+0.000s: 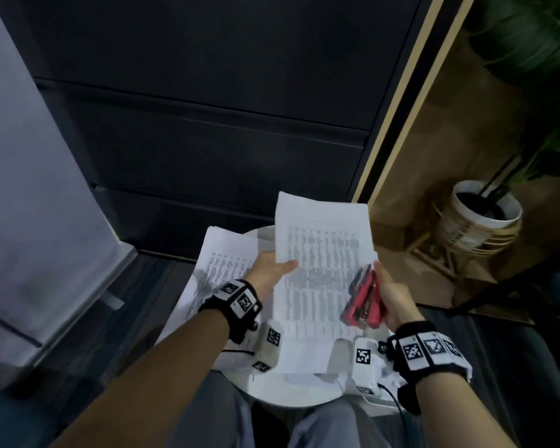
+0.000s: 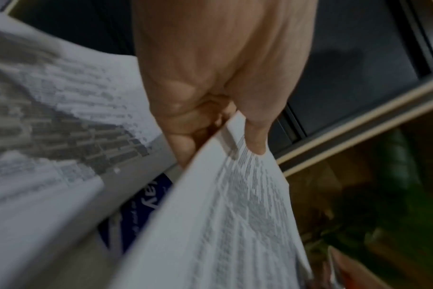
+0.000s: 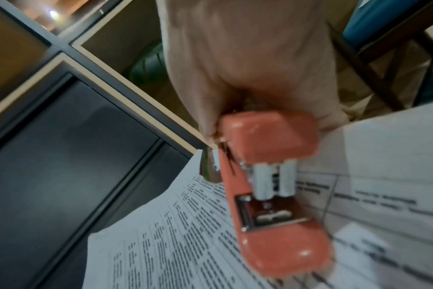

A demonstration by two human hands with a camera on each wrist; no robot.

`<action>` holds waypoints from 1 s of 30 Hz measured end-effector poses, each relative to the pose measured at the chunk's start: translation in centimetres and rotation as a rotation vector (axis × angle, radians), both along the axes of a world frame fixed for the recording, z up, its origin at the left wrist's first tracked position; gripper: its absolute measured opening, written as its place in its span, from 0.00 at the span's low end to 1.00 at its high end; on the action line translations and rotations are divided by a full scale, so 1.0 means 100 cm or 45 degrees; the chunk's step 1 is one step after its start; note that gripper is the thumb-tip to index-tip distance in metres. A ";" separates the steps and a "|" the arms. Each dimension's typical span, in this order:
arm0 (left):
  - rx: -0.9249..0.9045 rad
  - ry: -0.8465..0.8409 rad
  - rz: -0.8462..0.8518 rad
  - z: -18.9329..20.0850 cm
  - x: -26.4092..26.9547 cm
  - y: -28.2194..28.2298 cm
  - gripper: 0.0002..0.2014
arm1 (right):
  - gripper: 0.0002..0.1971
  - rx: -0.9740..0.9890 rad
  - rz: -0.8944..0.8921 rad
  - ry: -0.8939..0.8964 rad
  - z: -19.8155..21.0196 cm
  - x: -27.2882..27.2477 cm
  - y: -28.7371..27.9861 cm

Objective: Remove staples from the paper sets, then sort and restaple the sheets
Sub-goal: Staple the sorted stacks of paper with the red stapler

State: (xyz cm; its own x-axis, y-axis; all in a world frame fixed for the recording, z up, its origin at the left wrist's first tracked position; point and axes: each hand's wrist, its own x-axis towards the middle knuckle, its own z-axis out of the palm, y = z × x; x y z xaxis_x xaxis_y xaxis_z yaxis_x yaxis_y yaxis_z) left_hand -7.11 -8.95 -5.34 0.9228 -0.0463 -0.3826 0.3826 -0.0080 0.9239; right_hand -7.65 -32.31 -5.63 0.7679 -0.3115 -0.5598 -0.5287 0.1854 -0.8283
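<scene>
My right hand [image 1: 393, 294] has its grip clamped around a red stapler [image 1: 362, 300], held just above the near right part of a printed paper set [image 1: 320, 253]. My left hand [image 1: 270, 270] pinches that set's left edge between thumb and fingers, lifting it over the round white surface [image 1: 291, 391]. Further left, more printed sheets [image 1: 220, 263] lie on the surface, and a potted plant [image 1: 482, 211] stands at far right.

My left hand [image 1: 270, 270] pinches the left edge of a paper set [image 1: 320, 273] above the round table [image 1: 291, 388]. The stapler [image 1: 362, 300] in my right hand [image 1: 396, 297] sits over the set's right side. More sheets [image 1: 220, 263] lie beneath my left fingers.
</scene>
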 end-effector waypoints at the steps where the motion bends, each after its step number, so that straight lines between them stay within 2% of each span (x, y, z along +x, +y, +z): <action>1: 0.119 -0.007 -0.040 -0.005 0.000 -0.002 0.13 | 0.21 -0.011 -0.038 0.024 -0.006 0.001 -0.006; 3: 0.391 0.006 -0.055 -0.019 0.001 0.005 0.15 | 0.23 -0.034 -0.117 0.068 -0.027 0.006 -0.020; 6: 0.981 0.024 -0.137 -0.039 0.004 0.041 0.29 | 0.25 -0.163 -0.095 0.210 -0.049 0.005 -0.025; 8: 1.305 0.112 -0.114 -0.044 0.003 0.070 0.34 | 0.25 -0.318 -0.051 0.291 -0.055 -0.001 -0.025; 10: 1.468 0.249 -0.045 -0.050 0.001 0.098 0.40 | 0.34 -0.448 -0.044 0.301 -0.066 -0.001 -0.027; 12: 1.513 0.414 -0.027 -0.058 -0.003 0.120 0.51 | 0.46 -0.729 0.035 0.366 -0.075 0.002 -0.025; 14: 1.532 0.507 -0.094 -0.068 -0.006 0.133 0.58 | 0.44 -1.053 0.151 0.399 -0.067 0.003 -0.017; 16: 1.527 0.519 -0.177 -0.078 -0.005 0.139 0.54 | 0.40 -1.094 0.182 0.345 -0.062 0.010 -0.009; 19: 1.478 0.479 -0.178 -0.082 -0.005 0.138 0.42 | 0.38 -0.963 0.240 0.277 -0.067 0.019 0.005; 22: 1.513 0.509 -0.135 -0.077 -0.007 0.132 0.50 | 0.34 -0.833 0.314 0.266 -0.080 0.020 0.020; 24: 1.539 0.505 -0.082 -0.077 -0.008 0.130 0.52 | 0.36 -0.786 0.339 0.272 -0.086 0.019 0.028; 25: 1.546 0.476 -0.055 -0.080 -0.008 0.130 0.49 | 0.37 -0.793 0.344 0.271 -0.088 0.018 0.031; 28: 1.527 0.301 0.011 -0.085 -0.009 0.129 0.23 | 0.37 -0.761 0.327 0.290 -0.089 0.016 0.033; 30: 1.487 0.238 0.007 -0.083 -0.010 0.123 0.12 | 0.38 -0.713 0.308 0.283 -0.091 0.018 0.030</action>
State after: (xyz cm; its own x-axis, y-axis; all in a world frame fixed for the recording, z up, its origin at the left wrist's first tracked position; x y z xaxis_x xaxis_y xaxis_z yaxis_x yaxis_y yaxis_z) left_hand -8.12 3.33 -13.61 0.8470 0.4248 -0.3195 0.5138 -0.8085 0.2870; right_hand -5.88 -29.30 -14.76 0.7373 -0.4350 -0.5169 -0.6715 -0.3885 -0.6310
